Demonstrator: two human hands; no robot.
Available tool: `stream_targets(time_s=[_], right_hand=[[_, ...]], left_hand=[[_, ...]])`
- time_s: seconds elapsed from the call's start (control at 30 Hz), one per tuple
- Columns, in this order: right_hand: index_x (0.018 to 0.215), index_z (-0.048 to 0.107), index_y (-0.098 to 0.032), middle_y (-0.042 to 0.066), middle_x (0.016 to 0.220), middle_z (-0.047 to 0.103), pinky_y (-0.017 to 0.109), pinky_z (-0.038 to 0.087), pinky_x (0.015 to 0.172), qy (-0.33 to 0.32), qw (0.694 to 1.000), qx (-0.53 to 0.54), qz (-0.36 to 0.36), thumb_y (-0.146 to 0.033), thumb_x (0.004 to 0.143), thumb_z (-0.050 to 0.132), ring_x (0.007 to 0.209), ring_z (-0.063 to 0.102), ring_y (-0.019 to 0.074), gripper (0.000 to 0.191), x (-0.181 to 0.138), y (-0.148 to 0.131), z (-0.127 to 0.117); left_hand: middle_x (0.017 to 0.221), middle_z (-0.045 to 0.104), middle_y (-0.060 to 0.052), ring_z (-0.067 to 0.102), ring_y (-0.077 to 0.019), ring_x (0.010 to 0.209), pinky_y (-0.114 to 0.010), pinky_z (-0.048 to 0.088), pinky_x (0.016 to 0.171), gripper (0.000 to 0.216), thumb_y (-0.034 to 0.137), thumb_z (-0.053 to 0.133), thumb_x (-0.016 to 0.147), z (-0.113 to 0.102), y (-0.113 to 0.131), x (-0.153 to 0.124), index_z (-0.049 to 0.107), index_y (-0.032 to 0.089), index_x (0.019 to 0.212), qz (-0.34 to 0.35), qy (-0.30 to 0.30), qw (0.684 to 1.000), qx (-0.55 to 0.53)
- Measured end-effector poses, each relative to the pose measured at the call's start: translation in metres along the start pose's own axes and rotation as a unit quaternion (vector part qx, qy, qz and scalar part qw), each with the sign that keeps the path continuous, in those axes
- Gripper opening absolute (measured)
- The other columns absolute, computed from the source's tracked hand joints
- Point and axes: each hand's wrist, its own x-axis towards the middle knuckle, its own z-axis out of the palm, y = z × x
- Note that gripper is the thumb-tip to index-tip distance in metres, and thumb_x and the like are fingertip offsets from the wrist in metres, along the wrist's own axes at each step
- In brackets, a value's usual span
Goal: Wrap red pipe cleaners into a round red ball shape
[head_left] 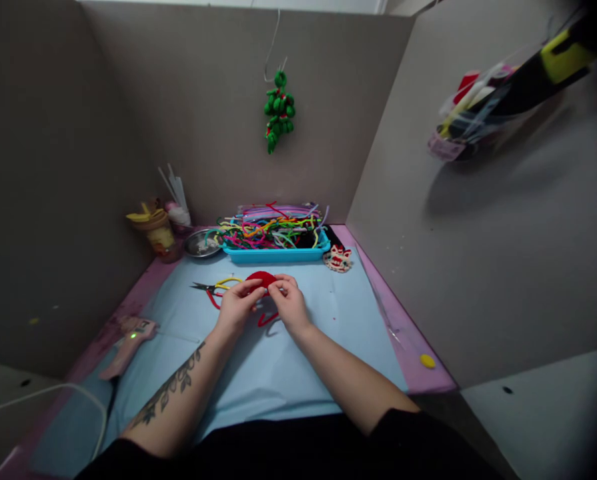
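Surface [278, 373]: nearest me, light blue, pink-edged.
Tray [277, 254]: at 12 o'clock, blue, full of coloured pipe cleaners.
Left hand [236, 305]: I see its fingers pinching the red piece.
Right hand [289, 301]: pinching its other side.
Red piece [261, 278]: between both hands, centre surface.
Scissors [209, 287]: at 9 o'clock of it.

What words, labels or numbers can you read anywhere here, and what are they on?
None can be read.
Cup: any print on it is too blurred to read.
Glue gun: a green light shows, no legible marking.
Packets on the right wall: too blurred to read.
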Motion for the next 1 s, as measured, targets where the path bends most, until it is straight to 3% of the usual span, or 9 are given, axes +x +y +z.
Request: stream_targets(time_s=[0.2, 0.5, 0.63, 0.77, 1.0], right_hand=[[0.071, 0.065, -0.019, 0.006, 0.105, 0.052, 0.027, 0.049, 0.075, 0.002, 1.000, -0.006, -0.008, -0.035, 0.076, 0.060, 0.090, 0.057, 0.0161, 0.018, -0.002, 0.000, 0.001], [0.073, 0.066, -0.020, 0.007, 0.105, 0.053, 0.030, 0.048, 0.080, -0.008, 0.999, -0.037, -0.017, -0.035, 0.076, 0.062, 0.098, 0.056, 0.0192, 0.016, 0.004, 0.003, -0.002], [0.073, 0.066, -0.021, 0.006, 0.098, 0.055, 0.033, 0.043, 0.088, -0.052, 0.990, -0.109, -0.078, -0.028, 0.076, 0.063, 0.096, 0.055, 0.0189, 0.008, 0.015, 0.001, -0.016], [0.073, 0.066, -0.022, 0.004, 0.085, 0.058, 0.033, 0.041, 0.084, -0.090, 0.954, -0.242, -0.154, -0.024, 0.077, 0.062, 0.087, 0.054, 0.0195, 0.006, 0.028, -0.003, -0.036], [0.071, 0.065, -0.022, 0.002, 0.074, 0.058, 0.030, 0.040, 0.074, -0.073, 0.927, -0.341, -0.136, -0.018, 0.076, 0.057, 0.075, 0.054, 0.0177, 0.011, 0.050, 0.001, -0.070]], left_hand=[[0.057, 0.061, 0.001, 0.039, -0.0039, 0.040, -0.019, 0.030, 0.040, 0.036, 0.036, 0.078, 0.059, 0.002, -0.001, 0.001, 0.072, 0.012, 0.086, 0.020, 0.034, 0.999, 0.011], [0.050, 0.056, 0.002, 0.037, -0.0045, 0.039, -0.020, 0.028, 0.040, 0.037, 0.036, 0.079, 0.056, 0.002, -0.003, 0.002, 0.072, 0.011, 0.083, 0.019, 0.067, 0.998, 0.002], [0.050, 0.056, 0.002, 0.038, -0.0046, 0.040, -0.019, 0.028, 0.040, 0.038, 0.036, 0.079, 0.056, 0.001, 0.003, 0.001, 0.073, 0.011, 0.083, 0.017, 0.079, 0.997, 0.010], [0.051, 0.058, 0.001, 0.038, -0.0049, 0.039, -0.020, 0.029, 0.040, 0.036, 0.035, 0.078, 0.056, -0.001, 0.008, 0.000, 0.074, 0.012, 0.083, 0.033, 0.100, 0.994, 0.024], [0.056, 0.062, -0.001, 0.039, -0.0047, 0.040, -0.020, 0.029, 0.039, 0.038, 0.036, 0.078, 0.056, -0.009, 0.007, 0.006, 0.073, 0.012, 0.086, 0.037, 0.114, 0.992, 0.030]])
